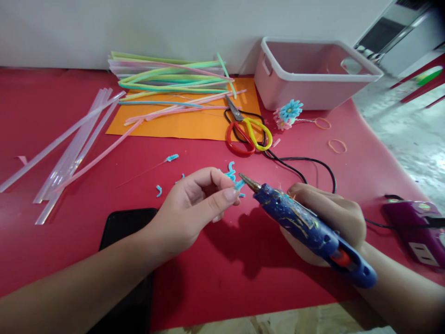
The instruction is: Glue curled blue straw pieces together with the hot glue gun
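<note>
Between thumb and fingertips, my left hand (198, 204) pinches a small blue fuzzy piece (239, 184). A blue glue gun (302, 222), smeared with dried glue, is gripped in my right hand (327, 218). Its metal tip points left and is at or very near the blue piece; whether they touch is unclear. More short blue pieces (231, 170) lie behind my left fingertips, and one curled piece (159, 190) lies further left. A thin wire with a blue fuzzy end (172, 158) rests beyond my left hand.
Scissors (239, 125) and pipe cleaners (167, 76) lie on orange paper (156, 125). A pink basket (306, 88), fuzzy flowers (291, 110) and rubber bands (337, 146) are behind right. Clear sticks (79, 139) lie left, a phone (128, 222) under my left forearm, a purple power box (413, 222) right.
</note>
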A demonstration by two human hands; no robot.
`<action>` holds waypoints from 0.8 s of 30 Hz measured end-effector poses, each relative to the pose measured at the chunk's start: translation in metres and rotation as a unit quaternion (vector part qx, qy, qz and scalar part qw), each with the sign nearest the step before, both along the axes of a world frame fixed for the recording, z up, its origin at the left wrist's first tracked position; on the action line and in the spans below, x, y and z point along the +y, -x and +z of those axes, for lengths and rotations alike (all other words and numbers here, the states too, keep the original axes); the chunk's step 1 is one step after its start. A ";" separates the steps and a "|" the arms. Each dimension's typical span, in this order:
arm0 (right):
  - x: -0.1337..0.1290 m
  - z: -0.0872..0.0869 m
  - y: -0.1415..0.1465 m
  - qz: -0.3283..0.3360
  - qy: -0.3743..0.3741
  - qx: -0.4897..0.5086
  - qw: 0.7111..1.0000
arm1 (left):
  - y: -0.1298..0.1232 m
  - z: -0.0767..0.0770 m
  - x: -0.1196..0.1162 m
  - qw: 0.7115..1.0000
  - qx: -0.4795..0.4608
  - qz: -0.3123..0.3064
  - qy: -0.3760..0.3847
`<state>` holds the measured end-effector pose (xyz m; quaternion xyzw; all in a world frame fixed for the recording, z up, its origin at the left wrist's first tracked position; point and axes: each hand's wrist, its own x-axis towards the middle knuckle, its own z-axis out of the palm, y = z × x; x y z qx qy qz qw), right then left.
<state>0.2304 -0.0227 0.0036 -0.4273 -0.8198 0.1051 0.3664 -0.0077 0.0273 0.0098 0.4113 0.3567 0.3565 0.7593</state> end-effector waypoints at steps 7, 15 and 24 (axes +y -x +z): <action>0.000 0.000 0.001 0.008 -0.008 0.004 1.000 | 0.000 0.001 0.000 1.000 -0.005 0.001 0.002; -0.005 -0.001 0.002 -0.014 0.004 0.000 1.000 | -0.001 0.001 0.001 1.000 -0.017 0.005 -0.001; -0.007 0.001 0.004 -0.042 0.009 0.009 0.999 | -0.002 -0.009 0.001 0.998 -0.058 0.021 -0.026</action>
